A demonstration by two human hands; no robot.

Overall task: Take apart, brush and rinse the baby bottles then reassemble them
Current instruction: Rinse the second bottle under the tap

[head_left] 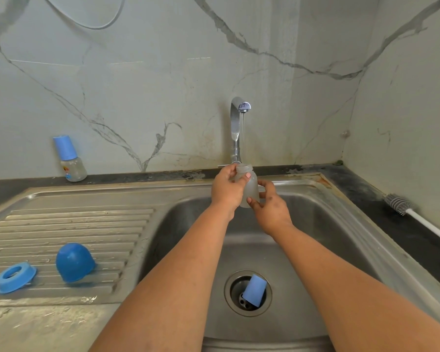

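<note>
My left hand (226, 188) and my right hand (271, 207) both grip an open, cloudy bottle body (250, 188) upright above the sink basin, under a thin stream of water from the tap (235, 125). A light blue cap (254, 290) lies tilted in the drain. On the draining board rest a dark blue dome cap (74, 261) and a blue screw ring (15, 276). A second, assembled bottle with a blue cap (70, 158) stands against the wall at the back left. A bottle brush (401, 203) lies on the counter at the right.
The steel sink basin (315, 237) fills the middle, with its ribbed draining board (87, 224) to the left. A dark counter strip (366, 186) runs behind and to the right, below marble-patterned walls that meet in a corner at the right.
</note>
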